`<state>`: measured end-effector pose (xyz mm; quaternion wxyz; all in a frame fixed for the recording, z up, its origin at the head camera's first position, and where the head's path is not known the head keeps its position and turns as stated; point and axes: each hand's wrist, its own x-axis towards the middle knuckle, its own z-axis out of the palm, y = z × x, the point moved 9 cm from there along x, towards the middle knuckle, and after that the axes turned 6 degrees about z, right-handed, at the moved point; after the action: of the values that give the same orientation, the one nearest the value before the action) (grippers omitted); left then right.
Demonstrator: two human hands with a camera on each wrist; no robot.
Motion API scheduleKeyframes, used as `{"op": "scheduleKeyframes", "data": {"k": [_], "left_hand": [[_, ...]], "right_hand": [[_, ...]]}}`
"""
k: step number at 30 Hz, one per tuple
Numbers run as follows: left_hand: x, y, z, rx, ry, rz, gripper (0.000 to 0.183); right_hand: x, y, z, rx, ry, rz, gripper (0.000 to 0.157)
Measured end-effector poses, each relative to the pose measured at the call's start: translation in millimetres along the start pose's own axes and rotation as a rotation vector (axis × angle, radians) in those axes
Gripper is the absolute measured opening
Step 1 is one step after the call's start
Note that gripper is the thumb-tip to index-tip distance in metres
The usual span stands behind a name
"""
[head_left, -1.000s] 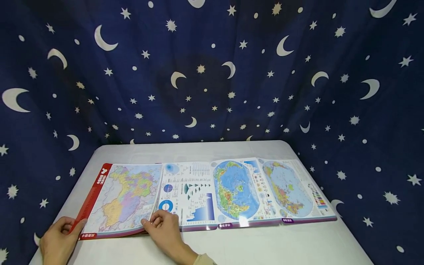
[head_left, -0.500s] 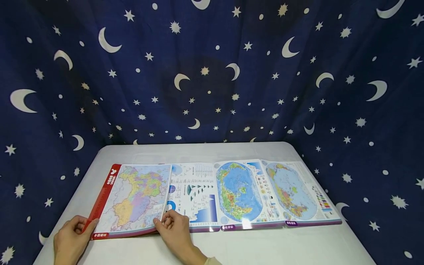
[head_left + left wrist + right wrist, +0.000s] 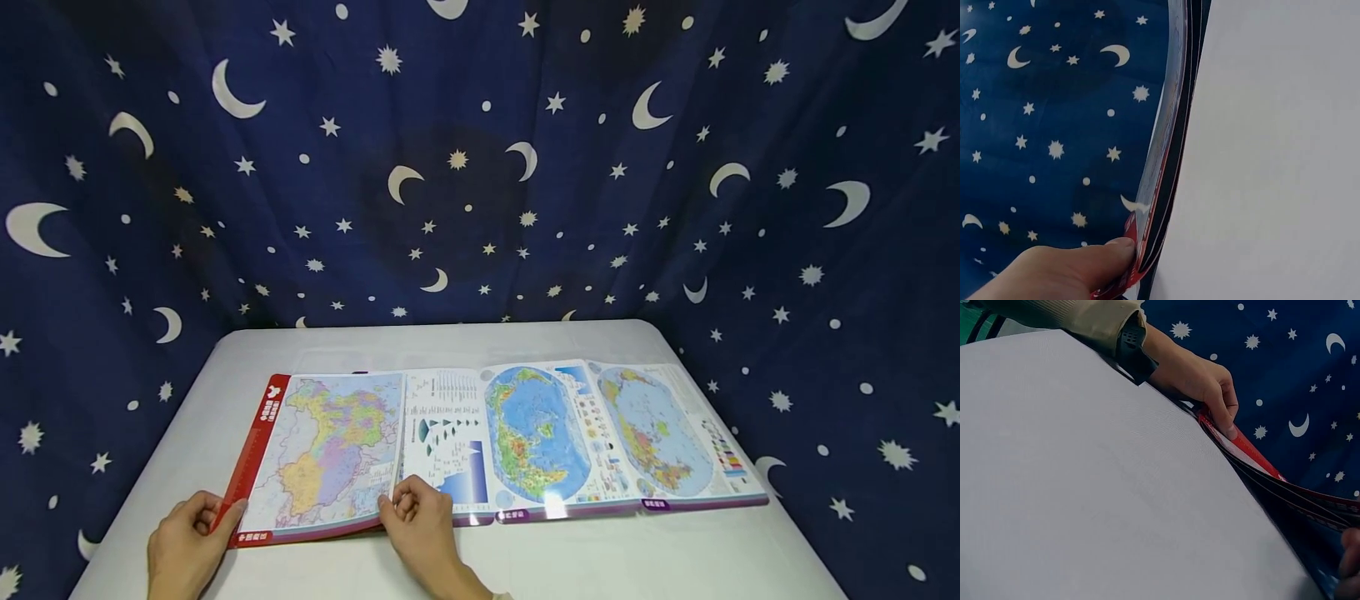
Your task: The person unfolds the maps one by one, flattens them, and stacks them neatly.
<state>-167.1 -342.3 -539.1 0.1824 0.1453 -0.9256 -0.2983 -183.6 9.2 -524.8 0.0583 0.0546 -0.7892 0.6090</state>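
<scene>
A long folding map lies across the table, with a red-edged China map panel at its left end. To the right of this panel are a chart panel and two world map panels. My left hand pinches the panel's near left corner by the red border, thumb on top. At the near right corner, my right hand grips the edge, fingers curled. Several stacked layers show edge-on in the left wrist view, bowed slightly apart. In the right wrist view, only part of my right hand appears.
A white table carries the map. Dark blue curtain cloth with moons and stars surrounds the table at the back and sides. The world map panels lie flat towards the right.
Both hands have moved right, carrying the China map panel with them. It covers more of the chart panel, whose round diagrams are now hidden. The world map panels have stayed nearly in place.
</scene>
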Motion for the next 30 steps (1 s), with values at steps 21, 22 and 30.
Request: {"op": "scheduleKeyframes", "data": {"k": [21, 22, 30], "left_hand": [[-12.0, 25.1, 20.5, -0.035, -0.056, 0.017, 0.027], [-13.1, 26.9, 21.8, -0.038, -0.061, 0.019, 0.027], [-19.2, 38.1, 33.3, -0.044, -0.097, 0.034, 0.029]], "right_hand": [[-1.8, 8.4, -30.7, -0.091, 0.022, -0.028, 0.021], [-1.7, 9.1, -32.3, -0.089, 0.019, -0.026, 0.021], [-1.8, 12.4, -48.9, -0.096, 0.037, -0.023, 0.019]]}}
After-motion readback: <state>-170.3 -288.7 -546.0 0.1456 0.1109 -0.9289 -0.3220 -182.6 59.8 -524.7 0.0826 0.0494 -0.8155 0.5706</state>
